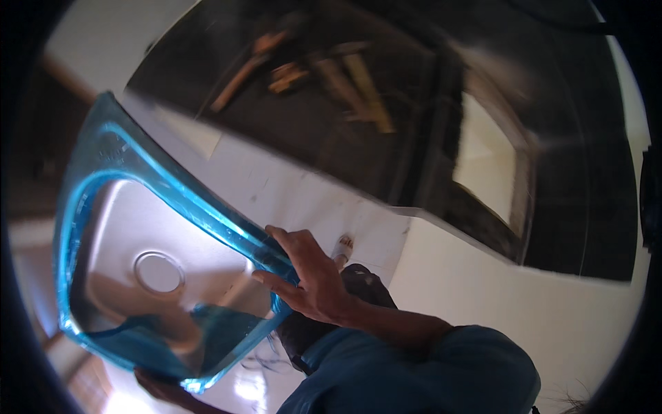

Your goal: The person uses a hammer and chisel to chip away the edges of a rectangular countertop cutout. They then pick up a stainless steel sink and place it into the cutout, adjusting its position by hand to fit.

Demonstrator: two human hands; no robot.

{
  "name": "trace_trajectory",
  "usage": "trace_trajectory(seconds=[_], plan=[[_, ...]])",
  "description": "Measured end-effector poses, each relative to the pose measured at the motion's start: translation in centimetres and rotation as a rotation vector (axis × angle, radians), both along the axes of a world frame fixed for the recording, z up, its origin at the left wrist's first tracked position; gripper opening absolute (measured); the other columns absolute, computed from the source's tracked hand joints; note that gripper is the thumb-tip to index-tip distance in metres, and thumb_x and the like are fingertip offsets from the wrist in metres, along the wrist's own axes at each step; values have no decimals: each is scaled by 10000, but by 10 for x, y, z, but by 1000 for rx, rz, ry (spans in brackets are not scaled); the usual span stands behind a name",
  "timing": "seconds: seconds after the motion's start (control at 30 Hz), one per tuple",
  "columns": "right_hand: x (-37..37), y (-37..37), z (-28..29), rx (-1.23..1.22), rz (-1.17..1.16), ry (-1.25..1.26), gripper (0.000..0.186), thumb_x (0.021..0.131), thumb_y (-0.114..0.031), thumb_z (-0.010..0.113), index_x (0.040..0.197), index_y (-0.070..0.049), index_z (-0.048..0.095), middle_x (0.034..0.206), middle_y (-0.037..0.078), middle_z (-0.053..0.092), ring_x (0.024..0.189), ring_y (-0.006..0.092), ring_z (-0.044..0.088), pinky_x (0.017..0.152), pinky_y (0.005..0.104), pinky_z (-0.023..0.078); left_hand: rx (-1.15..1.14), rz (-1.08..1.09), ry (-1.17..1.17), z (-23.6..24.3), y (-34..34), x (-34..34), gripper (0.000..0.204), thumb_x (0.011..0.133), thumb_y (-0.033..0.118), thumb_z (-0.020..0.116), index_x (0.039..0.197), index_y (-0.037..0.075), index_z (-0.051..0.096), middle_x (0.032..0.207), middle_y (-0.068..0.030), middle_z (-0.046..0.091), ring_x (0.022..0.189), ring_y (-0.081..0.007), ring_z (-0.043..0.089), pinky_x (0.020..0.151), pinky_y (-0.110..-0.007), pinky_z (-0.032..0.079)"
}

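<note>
Holding this wide sink point(214, 241) well calls for even support from both sides and a rim kept clear of the dark counter point(296, 127). The right hand point(310, 279) grips the rim's right corner between thumb and fingers; the left is at the lower edge, its fingers too hidden to tell. Tilted at the person's left, the sink shows shiny steel, a round drain hole point(159, 272) and glossy blue film point(183, 190)

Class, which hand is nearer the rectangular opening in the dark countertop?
Right. The right hand, holding the sink, is below left of the opening; the left hand, at the sink's lower edge, is farther.
</note>
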State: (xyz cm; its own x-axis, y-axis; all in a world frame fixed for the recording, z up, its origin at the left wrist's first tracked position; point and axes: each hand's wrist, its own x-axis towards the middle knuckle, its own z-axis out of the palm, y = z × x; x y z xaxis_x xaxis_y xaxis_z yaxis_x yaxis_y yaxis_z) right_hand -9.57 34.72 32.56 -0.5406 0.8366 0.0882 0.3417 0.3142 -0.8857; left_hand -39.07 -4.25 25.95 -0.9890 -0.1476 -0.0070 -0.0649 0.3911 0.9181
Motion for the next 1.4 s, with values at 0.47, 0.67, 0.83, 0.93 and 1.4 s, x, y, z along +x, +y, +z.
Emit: trace_trajectory(seconds=[0.47, 0.67, 0.83, 0.93, 1.4], plan=[[558, 145, 123, 377, -1259, -571, 758, 801, -428, 773, 1353, 1, 481, 1284, 218, 526, 1185, 414, 571, 949, 509, 500, 295, -1441, 227, 214, 582, 414, 443, 971, 329, 660, 1246, -18, 648, 1101, -126, 716, 996, -195, 654, 889, -352, 493], [658, 175, 55, 158, -1321, -747, 747, 797, -433, 762, 1344, 11, 513, 1322, 258, 524, 1214, 464, 546, 981, 545, 481, -6, -1434, 226, 114, 680, 523, 591, 826, 456, 779, 1159, -14, 644, 1043, -229, 693, 1044, -396, 667, 889, -474, 516], [670, 175, 7, 98, -1270, -957, 720, 794, -445, 766, 1305, 21, 566, 1314, 292, 524, 1308, 469, 460, 1069, 535, 408, -432, -1414, 376, 73, 684, 557, 786, 800, 518, 774, 1287, -38, 507, 1286, -229, 585, 1155, -411, 598, 945, -517, 495], [683, 179, -15, 123, -1221, -1007, 718, 792, -454, 771, 1298, 17, 578, 1321, 299, 522, 1319, 465, 437, 1098, 542, 367, -593, -1383, 645, 58, 687, 556, 740, 800, 479, 771, 1275, -31, 522, 1250, -218, 593, 1181, -386, 555, 994, -505, 452], [668, 184, -46, 296, -1247, -1040, 602, 849, -405, 732, 1265, 2, 579, 1262, 248, 483, 1133, 452, 486, 942, 582, 439, -507, -1299, 858, 26, 690, 556, 684, 874, 423, 680, 1342, -40, 493, 1434, -210, 430, 1393, -378, 351, 1154, -493, 286]])
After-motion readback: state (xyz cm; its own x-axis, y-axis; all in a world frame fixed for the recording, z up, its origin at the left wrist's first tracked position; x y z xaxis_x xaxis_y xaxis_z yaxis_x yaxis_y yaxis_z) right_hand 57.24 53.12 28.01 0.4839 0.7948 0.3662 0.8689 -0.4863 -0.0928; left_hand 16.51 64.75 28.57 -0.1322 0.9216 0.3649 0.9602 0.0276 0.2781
